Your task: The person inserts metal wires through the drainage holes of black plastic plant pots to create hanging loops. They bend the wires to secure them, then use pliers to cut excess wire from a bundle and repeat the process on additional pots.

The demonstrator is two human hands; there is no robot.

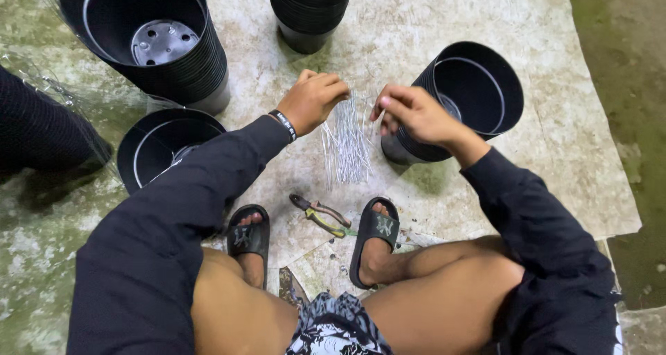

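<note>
Thin bright metal wires [345,143] gleam; the black plastic pots [479,91] at right look smooth, slightly glossy. Pliers [320,215] show dull metal with rubbery handles, on worn, matt cardboard [555,133].

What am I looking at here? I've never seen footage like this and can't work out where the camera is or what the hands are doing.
There is one picture, taken by a camera worn on a person's head, looking down at their own arms, knees and sandalled feet as they sit low over a worn sheet spread on the ground.

The left hand grips the top of a bundle of thin metal wires, which hang fanned out. The right hand pinches wire ends beside it.

A pair of pliers lies between the feet. Stacks of black plastic pots stand around, and one lies tipped on its side by the right wrist.
</note>
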